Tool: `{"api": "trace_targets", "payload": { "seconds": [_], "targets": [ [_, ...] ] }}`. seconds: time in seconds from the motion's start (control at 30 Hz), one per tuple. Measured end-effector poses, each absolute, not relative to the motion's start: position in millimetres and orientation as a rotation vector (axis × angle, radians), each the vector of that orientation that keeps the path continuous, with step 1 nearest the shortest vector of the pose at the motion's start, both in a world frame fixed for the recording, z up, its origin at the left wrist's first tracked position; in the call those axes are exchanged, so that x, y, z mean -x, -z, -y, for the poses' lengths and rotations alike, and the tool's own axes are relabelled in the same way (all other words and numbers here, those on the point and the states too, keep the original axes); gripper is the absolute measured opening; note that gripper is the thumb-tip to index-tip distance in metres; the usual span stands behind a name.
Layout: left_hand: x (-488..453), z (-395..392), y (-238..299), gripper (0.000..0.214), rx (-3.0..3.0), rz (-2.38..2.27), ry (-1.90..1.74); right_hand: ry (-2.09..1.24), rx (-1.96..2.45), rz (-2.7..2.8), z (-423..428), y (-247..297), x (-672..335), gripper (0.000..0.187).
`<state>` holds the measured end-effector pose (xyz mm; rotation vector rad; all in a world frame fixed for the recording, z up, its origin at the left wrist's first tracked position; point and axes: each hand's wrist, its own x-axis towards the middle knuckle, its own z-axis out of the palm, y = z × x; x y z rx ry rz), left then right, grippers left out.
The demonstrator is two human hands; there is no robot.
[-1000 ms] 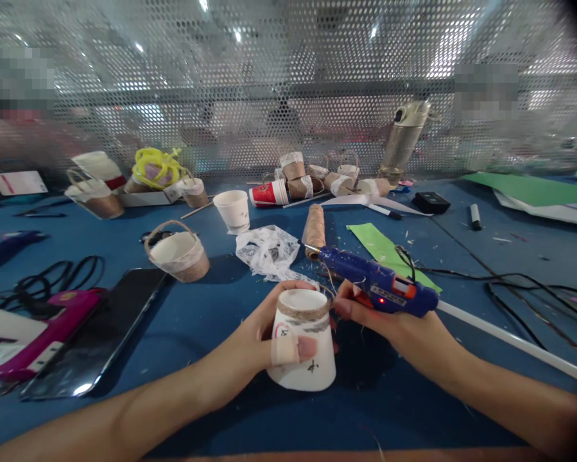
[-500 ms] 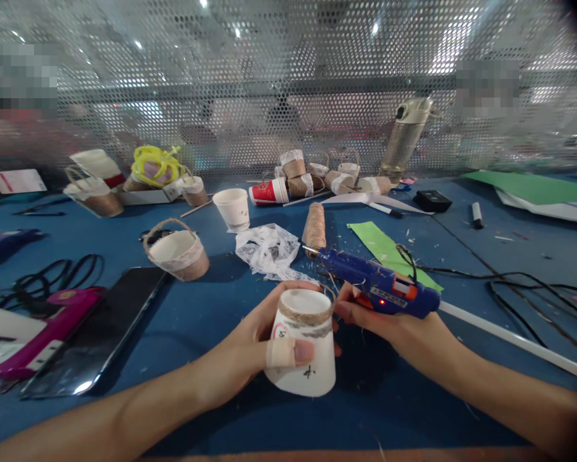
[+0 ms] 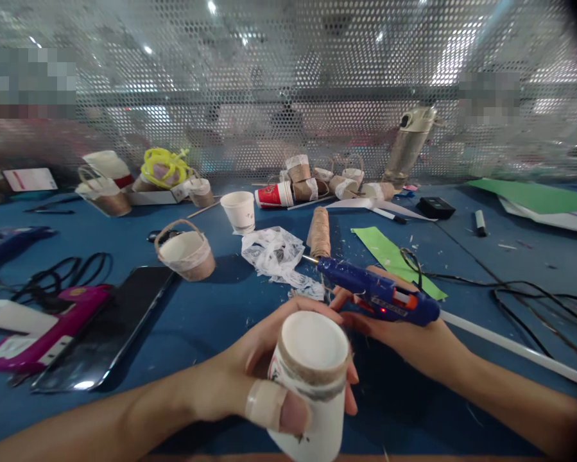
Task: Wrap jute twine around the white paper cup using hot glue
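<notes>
My left hand (image 3: 249, 378), its thumb wrapped in a beige bandage, is closed around a white paper cup (image 3: 324, 410). The cup is upside down, its recessed base tilted up at me, with brown twine (image 3: 312, 372) wound around the base edge. Just to the right, my right hand (image 3: 389, 327) grips a blue glue gun (image 3: 375, 289) with a lit red lamp. Its metal nozzle points left, beyond the cup. The right fingertips come close behind the cup; whether they also pinch the twine I cannot make out. A spool of twine (image 3: 319, 232) stands behind the nozzle.
White lace (image 3: 273, 253) and a twine-handled cup basket (image 3: 187, 253) lie left of centre. A phone (image 3: 110, 327) and a magenta glue gun (image 3: 52, 333) rest at left. Finished baskets (image 3: 305, 176) pile up by the mesh screen. The cord (image 3: 485, 279) trails right.
The cup has come down and closer to me, and its base now tips more toward me. My right hand and the glue gun have shifted slightly lower. The whole view has moved a little.
</notes>
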<state>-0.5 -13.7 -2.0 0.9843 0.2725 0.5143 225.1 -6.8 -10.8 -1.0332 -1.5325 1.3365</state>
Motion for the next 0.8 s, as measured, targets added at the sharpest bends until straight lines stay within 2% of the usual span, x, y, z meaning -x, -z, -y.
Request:
{"api": "trace_targets", "payload": {
  "seconds": [0.17, 0.4, 0.6, 0.8],
  "targets": [
    [3, 20, 5, 0.074, -0.922, -0.254, -0.415, -1.208, 1.145, 1.606, 9, 9, -223, 0.017],
    [5, 18, 6, 0.085, -1.027, -0.303, -0.329, -1.399, 1.015, 1.543, 12, 9, -223, 0.039],
    [6, 21, 4, 0.08, -1.009, -0.277, -0.288, -1.206, 1.068, 1.64, 14, 8, -227, 0.019],
    [4, 12, 11, 0.073, -0.929, -0.276, -0.604, -0.967, 1.143, 1.56, 16, 8, -234, 0.011]
  ]
}}
